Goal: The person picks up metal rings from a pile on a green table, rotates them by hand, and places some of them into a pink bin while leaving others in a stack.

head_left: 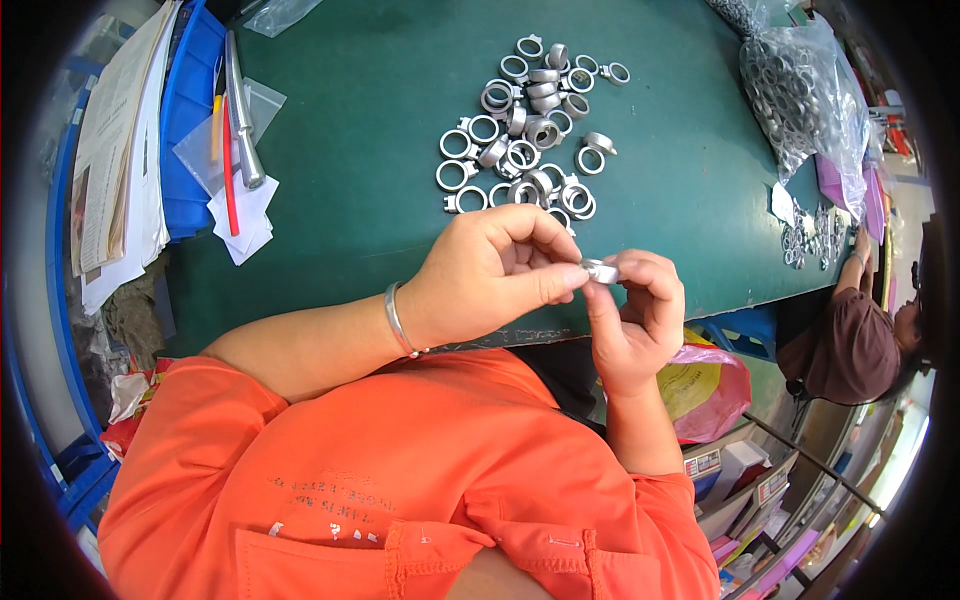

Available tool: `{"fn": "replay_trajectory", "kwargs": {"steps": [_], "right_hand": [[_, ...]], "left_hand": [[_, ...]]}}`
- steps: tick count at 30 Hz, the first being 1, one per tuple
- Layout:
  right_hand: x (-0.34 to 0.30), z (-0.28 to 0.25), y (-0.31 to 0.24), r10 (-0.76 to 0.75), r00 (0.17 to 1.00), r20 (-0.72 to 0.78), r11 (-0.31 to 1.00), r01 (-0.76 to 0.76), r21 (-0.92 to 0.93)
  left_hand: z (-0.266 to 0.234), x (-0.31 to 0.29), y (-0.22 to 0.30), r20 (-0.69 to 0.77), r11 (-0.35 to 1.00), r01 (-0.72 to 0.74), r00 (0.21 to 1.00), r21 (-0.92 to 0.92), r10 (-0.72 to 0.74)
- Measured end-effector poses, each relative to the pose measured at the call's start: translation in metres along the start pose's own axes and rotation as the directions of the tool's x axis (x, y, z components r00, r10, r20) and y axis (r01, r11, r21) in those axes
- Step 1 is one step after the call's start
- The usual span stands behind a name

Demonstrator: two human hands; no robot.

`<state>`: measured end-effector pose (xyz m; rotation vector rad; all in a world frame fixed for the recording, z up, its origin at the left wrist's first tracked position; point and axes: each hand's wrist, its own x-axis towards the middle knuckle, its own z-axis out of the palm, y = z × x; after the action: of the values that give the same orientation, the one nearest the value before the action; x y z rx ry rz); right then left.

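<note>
Between both hands, over the near edge of the green table (pixel 380 110), a small silver metal ring (pixel 599 270) is held. My left hand (pixel 495 265) pinches its left side with thumb and forefinger, the other fingers curled. From the right, my right hand (pixel 640 310) grips the same ring between thumb and fingertips. Just beyond my hands lies a loose pile of similar metal rings (pixel 520 150), several with a small tab on the rim. Some stand on edge or lean on each other; the nearest are partly hidden behind my left hand.
At the left stand a blue tray (pixel 190 130), a tapered metal rod (pixel 240 115), a red pen (pixel 231 180) and papers (pixel 245 225). A clear bag of rings (pixel 805 95) sits far right, near loose rings (pixel 812 238) and a seated co-worker (pixel 850 335).
</note>
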<state>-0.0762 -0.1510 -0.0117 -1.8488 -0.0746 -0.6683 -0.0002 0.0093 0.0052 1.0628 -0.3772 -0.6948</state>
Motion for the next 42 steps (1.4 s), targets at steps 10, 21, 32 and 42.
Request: {"fn": "replay_trajectory", "kwargs": {"steps": [10,21,32,42], "right_hand": [[0.009,0.0,-0.016,-0.285,0.955,0.087,0.893,0.298,-0.337],[0.016,0.01,-0.014,-0.269,0.936,0.228,0.927,0.316,-0.201],[0.043,0.009,0.024,-0.065,0.977,0.202,0.897,0.146,-0.416],[0.028,0.007,0.002,-0.108,0.971,0.212,0.986,0.133,-0.104]], "left_hand": [[-0.001,0.004,0.003,-0.079,0.988,0.151,0.985,-0.027,-0.153],[-0.007,0.006,0.001,-0.005,0.828,0.35,0.92,-0.439,-0.392],[-0.01,0.009,0.005,-0.192,0.98,0.072,0.975,-0.187,-0.108],[-0.006,0.007,0.007,-0.1,0.975,0.214,0.97,-0.064,-0.22]]}}
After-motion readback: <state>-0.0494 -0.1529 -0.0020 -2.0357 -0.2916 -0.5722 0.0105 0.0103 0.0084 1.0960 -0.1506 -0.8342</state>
